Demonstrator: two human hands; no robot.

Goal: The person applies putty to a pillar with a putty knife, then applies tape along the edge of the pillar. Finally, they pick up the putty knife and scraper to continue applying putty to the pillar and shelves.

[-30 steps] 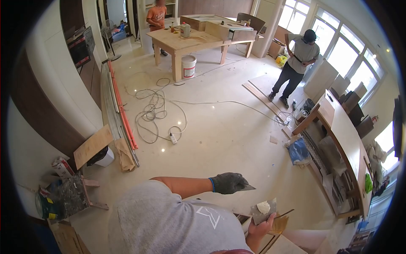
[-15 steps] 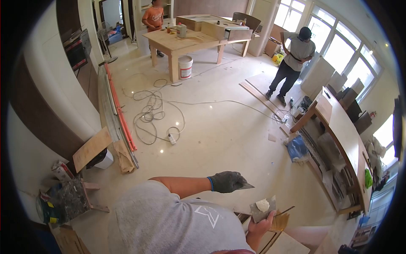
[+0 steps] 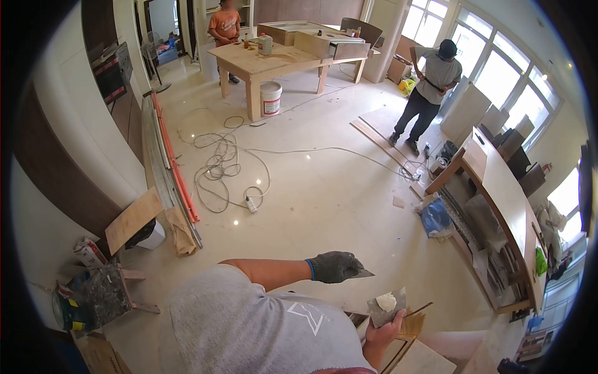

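Observation:
My left hand [image 3: 334, 267], in a dark grey glove with a blue cuff, is closed around a putty knife [image 3: 361, 273] whose thin metal blade points right. Lower down, my bare right hand [image 3: 386, 330] grips a flat grey metal plate [image 3: 376, 311]. A lump of off-white putty [image 3: 386, 302] lies on that plate. The knife blade is above and left of the plate, apart from the putty. Just beyond my right hand are a thin dark strip and a brownish, bristly-looking piece [image 3: 413, 324] above a pale board [image 3: 426, 360].
Two other people [image 3: 225, 26] [image 3: 430, 87] stand farther off, by a wooden table [image 3: 243, 59] and near the windows. A cable [image 3: 218, 162] lies coiled on the floor. Right is a curved wooden counter [image 3: 498, 181]; left are orange pipes [image 3: 171, 159] and a stained stool [image 3: 106, 293].
The room has shifted slightly left in view. Both hands keep nearly the same pose, knife and plate still held.

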